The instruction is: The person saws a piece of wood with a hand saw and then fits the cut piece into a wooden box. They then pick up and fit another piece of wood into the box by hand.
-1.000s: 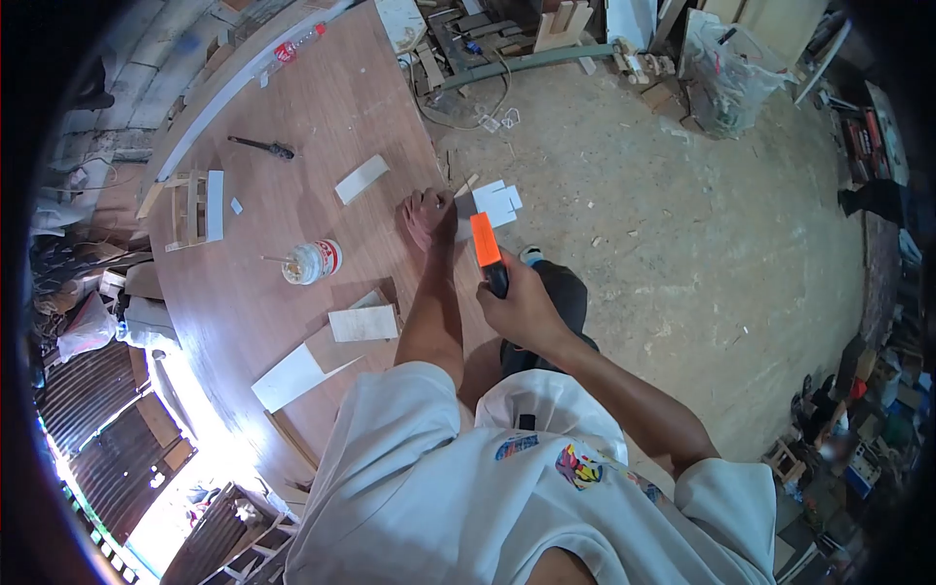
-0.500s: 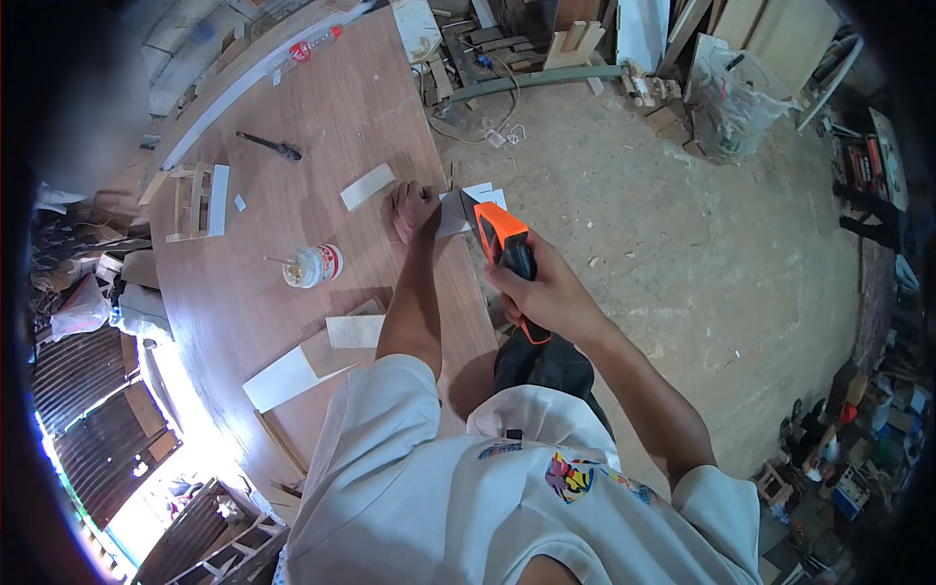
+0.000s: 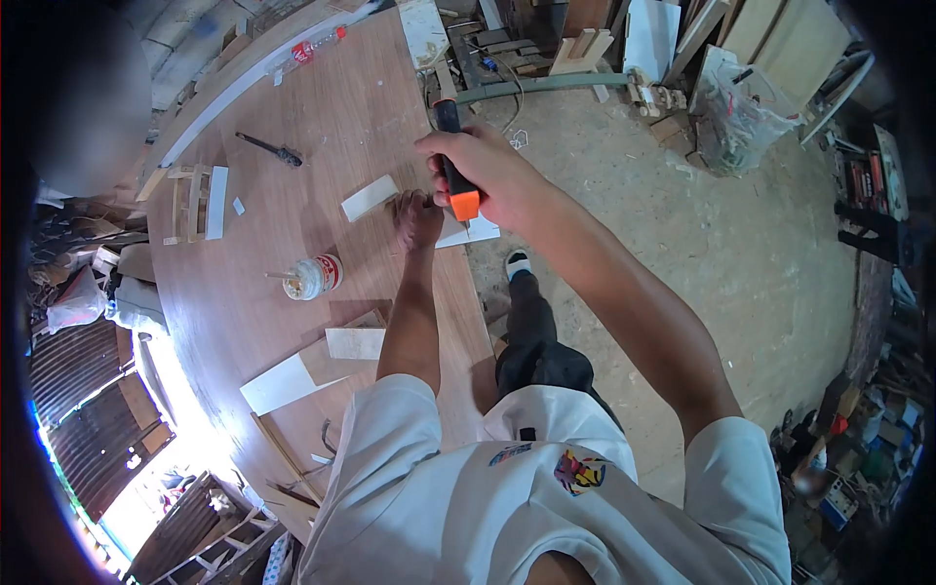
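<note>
My right hand (image 3: 492, 175) is wrapped around the black and orange handle of a hand saw (image 3: 454, 166). The saw's orange end points down toward a white board (image 3: 473, 233); its blade is barely visible, seen nearly edge-on. That board sticks out past the table's right edge. My left hand (image 3: 417, 222), fingers curled, presses on the board's inner end and partly hides it. Just beyond my left hand lies a small pale wood block (image 3: 370, 198).
The wooden table (image 3: 214, 312) holds an open jar (image 3: 314, 277) with a stick in it, a dark tool (image 3: 269, 149), a small wooden frame (image 3: 190, 205) and white board offcuts (image 3: 283, 383). A plastic bottle (image 3: 317, 45) lies at the far edge. A plastic bag (image 3: 741, 122) stands on the floor.
My right hand has moved up and forward, turning the saw so its handle now points away from me and its orange end toward me. My left hand stays at the board. A foot now shows below.
</note>
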A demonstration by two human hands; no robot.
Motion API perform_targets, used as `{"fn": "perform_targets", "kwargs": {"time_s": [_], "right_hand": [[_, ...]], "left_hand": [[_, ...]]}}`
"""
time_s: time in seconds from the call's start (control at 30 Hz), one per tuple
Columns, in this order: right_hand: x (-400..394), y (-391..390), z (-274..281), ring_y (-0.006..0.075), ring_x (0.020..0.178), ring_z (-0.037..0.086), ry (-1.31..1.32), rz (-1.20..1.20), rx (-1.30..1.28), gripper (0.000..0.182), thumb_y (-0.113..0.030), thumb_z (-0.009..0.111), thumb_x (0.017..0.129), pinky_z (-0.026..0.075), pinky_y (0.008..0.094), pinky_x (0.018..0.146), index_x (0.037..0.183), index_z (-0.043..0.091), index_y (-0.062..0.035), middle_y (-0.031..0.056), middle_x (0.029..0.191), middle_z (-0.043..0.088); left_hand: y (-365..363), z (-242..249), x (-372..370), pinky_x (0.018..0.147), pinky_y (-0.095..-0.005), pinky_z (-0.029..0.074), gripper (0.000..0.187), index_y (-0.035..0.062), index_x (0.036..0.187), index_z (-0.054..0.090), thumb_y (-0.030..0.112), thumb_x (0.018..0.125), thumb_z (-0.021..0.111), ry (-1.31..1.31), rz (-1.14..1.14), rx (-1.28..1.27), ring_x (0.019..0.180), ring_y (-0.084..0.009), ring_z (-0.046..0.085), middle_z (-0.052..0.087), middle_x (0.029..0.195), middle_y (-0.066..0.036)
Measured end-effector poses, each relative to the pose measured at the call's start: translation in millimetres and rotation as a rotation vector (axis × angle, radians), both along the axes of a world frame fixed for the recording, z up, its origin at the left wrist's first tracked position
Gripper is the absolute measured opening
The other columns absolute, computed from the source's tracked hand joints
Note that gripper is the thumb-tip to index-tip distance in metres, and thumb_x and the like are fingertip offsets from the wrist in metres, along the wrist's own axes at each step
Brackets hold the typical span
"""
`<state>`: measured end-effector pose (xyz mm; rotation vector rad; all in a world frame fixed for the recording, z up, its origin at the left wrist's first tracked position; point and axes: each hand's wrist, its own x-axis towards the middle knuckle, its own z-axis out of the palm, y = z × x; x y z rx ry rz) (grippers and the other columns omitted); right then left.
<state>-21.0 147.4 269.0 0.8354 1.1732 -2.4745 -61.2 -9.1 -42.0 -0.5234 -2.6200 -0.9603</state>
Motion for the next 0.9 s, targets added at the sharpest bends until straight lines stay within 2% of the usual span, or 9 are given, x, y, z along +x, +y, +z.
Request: {"fn": "perform_targets", "kwargs": {"time_s": [0.07, 0.1, 0.2, 0.5, 0.6, 0.67, 0.7, 0.83, 0.9], "right_hand": [[-4, 1, -6, 0.0127, 0.052, 0.049, 0.006, 0.01, -0.006, 0.015, -0.01, 0.064, 0.081, 0.042, 0.0311, 0.045, 0.086, 0.051, -0.0052, 0.0021, 0.067, 0.048], [-5, 1, -8, 0.0127, 0.053, 0.05, 0.013, 0.019, -0.014, 0.014, -0.01, 0.064, 0.081, 0.042, 0.031, 0.045, 0.087, 0.052, -0.0052, 0.0024, 0.068, 0.049], [7, 0, -2, 0.0128, 0.053, 0.05, 0.029, 0.014, -0.022, 0.015, -0.01, 0.063, 0.081, 0.043, 0.0308, 0.045, 0.089, 0.052, -0.0058, 0.0025, 0.067, 0.05], [39, 20, 0, 0.0123, 0.051, 0.051, 0.0, 0.139, 0.001, 0.019, -0.013, 0.061, 0.084, 0.043, 0.0309, 0.045, 0.098, 0.049, -0.0089, 0.0015, 0.067, 0.049], [21, 20, 2, 0.0132, 0.054, 0.051, -0.019, 0.185, -0.035, 0.015, -0.013, 0.061, 0.084, 0.045, 0.0316, 0.047, 0.092, 0.05, -0.0081, 0.0026, 0.068, 0.05], [-3, 14, -7, 0.0141, 0.056, 0.052, -0.011, 0.176, -0.109, 0.012, -0.011, 0.061, 0.083, 0.047, 0.033, 0.049, 0.086, 0.05, -0.0071, 0.0033, 0.069, 0.05], [-17, 12, -11, 0.0141, 0.056, 0.052, -0.007, 0.168, -0.111, 0.012, -0.011, 0.061, 0.083, 0.047, 0.033, 0.049, 0.086, 0.05, -0.0071, 0.0033, 0.069, 0.05], [-62, -3, -27, 0.0166, 0.051, 0.047, -0.089, 0.036, -0.124, 0.012, -0.003, 0.059, 0.076, 0.044, 0.036, 0.043, 0.081, 0.049, -0.0029, 0.0057, 0.069, 0.047], [-68, -10, -30, 0.0164, 0.052, 0.045, -0.081, 0.044, -0.101, 0.015, -0.002, 0.06, 0.073, 0.043, 0.0368, 0.043, 0.081, 0.047, -0.0009, 0.0065, 0.069, 0.043]], "left_hand": [[-1, -15, -6, 0.081, -0.0441, 0.044, 0.013, 0.0069, 0.067, 0.053, 0.015, 0.073, 0.061, 0.04, -0.05, 0.058, 0.079, -0.0305, 0.058, 0.058, 0.075, -0.01], [4, 24, 3, 0.082, -0.0436, 0.044, 0.012, 0.0066, 0.068, 0.053, 0.015, 0.073, 0.061, -0.039, -0.025, -0.029, 0.08, -0.0305, 0.057, 0.058, 0.075, -0.01], [3, 29, 5, 0.084, -0.0434, 0.043, 0.012, 0.0064, 0.068, 0.054, 0.015, 0.073, 0.061, 0.088, 0.023, -0.14, 0.081, -0.0304, 0.057, 0.058, 0.076, -0.011], [0, 36, 10, 0.086, -0.0424, 0.04, 0.014, 0.0062, 0.066, 0.053, 0.015, 0.074, 0.062, -0.029, 0.034, -0.192, 0.084, -0.0298, 0.056, 0.057, 0.075, -0.011], [-5, 33, 13, 0.087, -0.043, 0.039, 0.012, 0.0059, 0.073, 0.054, 0.015, 0.074, 0.061, 0.067, -0.093, -0.102, 0.084, -0.0314, 0.055, 0.057, 0.08, -0.012], [-10, 6, 10, 0.086, -0.0442, 0.039, 0.013, 0.0052, 0.082, 0.055, 0.015, 0.074, 0.059, -0.112, -0.244, 0.029, 0.086, -0.0334, 0.055, 0.056, 0.085, -0.014], [-8, 21, 12, 0.085, -0.0457, 0.041, 0.02, 0.0043, 0.09, 0.055, 0.015, 0.074, 0.058, -0.029, -0.309, -0.166, 0.087, -0.035, 0.054, 0.055, 0.088, -0.016], [-11, 9, 10, 0.083, -0.0469, 0.045, 0.024, 0.0039, 0.094, 0.057, 0.012, 0.072, 0.06, 0.09, -0.317, -0.315, 0.092, -0.0363, 0.055, 0.058, 0.092, -0.016], [-9, 6, 10, 0.086, -0.0477, 0.045, 0.027, 0.0031, 0.096, 0.057, 0.01, 0.07, 0.06, 0.08, -0.297, -0.218, 0.096, -0.0373, 0.055, 0.059, 0.096, -0.017]]}}
